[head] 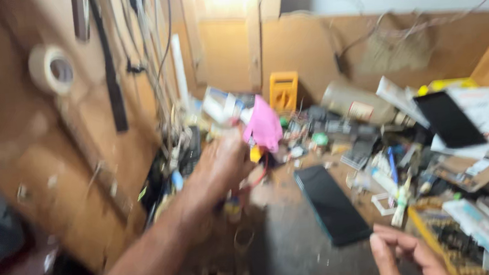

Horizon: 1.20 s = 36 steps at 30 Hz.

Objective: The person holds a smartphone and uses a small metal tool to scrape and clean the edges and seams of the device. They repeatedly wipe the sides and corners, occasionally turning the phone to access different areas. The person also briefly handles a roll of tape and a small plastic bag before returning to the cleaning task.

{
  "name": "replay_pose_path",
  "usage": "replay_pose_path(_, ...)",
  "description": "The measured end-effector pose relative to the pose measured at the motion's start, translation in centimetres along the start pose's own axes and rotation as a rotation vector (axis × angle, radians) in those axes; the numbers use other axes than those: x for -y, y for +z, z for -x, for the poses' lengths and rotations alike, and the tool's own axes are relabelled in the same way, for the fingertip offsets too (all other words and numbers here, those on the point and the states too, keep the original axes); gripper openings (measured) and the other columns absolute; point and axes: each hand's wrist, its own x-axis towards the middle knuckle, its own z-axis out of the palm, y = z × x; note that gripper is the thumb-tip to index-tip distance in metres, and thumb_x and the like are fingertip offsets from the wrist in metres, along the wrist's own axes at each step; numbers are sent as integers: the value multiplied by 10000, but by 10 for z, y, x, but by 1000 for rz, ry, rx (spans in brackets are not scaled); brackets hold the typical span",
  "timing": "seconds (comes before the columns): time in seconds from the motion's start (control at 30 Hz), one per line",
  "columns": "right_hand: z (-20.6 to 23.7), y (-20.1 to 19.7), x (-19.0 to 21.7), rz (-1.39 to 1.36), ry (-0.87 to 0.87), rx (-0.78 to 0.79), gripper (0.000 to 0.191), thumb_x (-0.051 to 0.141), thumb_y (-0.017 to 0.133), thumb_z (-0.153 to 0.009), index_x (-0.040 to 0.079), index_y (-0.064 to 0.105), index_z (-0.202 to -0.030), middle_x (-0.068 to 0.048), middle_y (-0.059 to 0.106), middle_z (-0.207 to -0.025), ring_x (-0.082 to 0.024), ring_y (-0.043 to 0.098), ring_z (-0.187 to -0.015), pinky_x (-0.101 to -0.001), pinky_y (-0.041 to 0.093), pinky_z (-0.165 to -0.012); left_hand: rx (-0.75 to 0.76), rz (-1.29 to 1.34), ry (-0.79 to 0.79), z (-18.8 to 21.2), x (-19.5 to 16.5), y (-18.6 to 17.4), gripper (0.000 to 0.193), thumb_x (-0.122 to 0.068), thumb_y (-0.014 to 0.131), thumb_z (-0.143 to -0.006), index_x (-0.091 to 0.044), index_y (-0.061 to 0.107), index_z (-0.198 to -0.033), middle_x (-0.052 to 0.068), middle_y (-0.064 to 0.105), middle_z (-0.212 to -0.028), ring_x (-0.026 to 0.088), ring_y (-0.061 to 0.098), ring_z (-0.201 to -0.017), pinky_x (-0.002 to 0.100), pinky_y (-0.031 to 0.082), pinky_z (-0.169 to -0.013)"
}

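At the lower right of the frame the right hand hovers low over the tabletop, fingers loosely curled and holding nothing. Just above it, centre right, a dark phone lies flat, screen up. Further in, left of centre, the left hand reaches out with its fingers closed; blur hides what exactly it grips. Touching it from above is a pink cloth beside a white bottle. Against the back wall stands a yellow meter.
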Motion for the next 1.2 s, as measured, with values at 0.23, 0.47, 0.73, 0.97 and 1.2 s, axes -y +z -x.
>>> replay_pose_path(0.23, -32, 28, -15, 313, 168, 104, 379, 252, 895, -750, 47, 760, -1038, -129, 777, -915, -214, 776, -849, -376, 614, -806, -239, 195, 92, 11, -43, 2, 180, -169, 734, -808, -75, 777, -955, 191, 746, -895, 373, 711, -894, 485, 552, -811)
replay_pose_path(0.47, -38, 70, 7, 384, -140, 136, 789, 323, 907, -613, -19, 583, -1246, -247, 677, -1163, -411, 605, -1130, -497, 445, -1006, -185, 659, -102, 28, -82, 72, 224, -177, 715, -854, -15, 764, -1000, 162, 799, -901, 246, 801, -803, 360, 630, -753)
replay_pose_path(0.73, -63, 100, 24, 430, -182, 200, 806, 253, 888, -659, -7, 518, -1326, -233, 652, -1231, -420, 545, -1188, -513, 392, -1049, -279, 727, -375, 7, -73, 121, 287, -238, 713, -879, -1, 762, -1034, 170, 795, -898, 260, 784, -828, 377, 594, -721)
replay_pose_path(0.97, -59, 119, 32, 363, 50, 137, 817, 244, 952, -597, 1, 538, -1258, -204, 677, -1116, -373, 621, -1092, -463, 503, -920, -140, 902, -430, -13, -51, 147, 455, -279, 735, -862, 58, 667, -1160, 133, 772, -820, 208, 739, -751, 374, 583, -656)
replay_pose_path(1.2, -51, 133, 57, 287, 8, 121, 790, 269, 933, -650, -11, 528, -1267, -194, 686, -1139, -337, 676, -1082, -439, 533, -924, 87, 1596, -676, -24, -28, 138, 522, -329, 632, -940, -2, 521, -1331, 65, 693, -964, 146, 679, -778, 273, 547, -614)
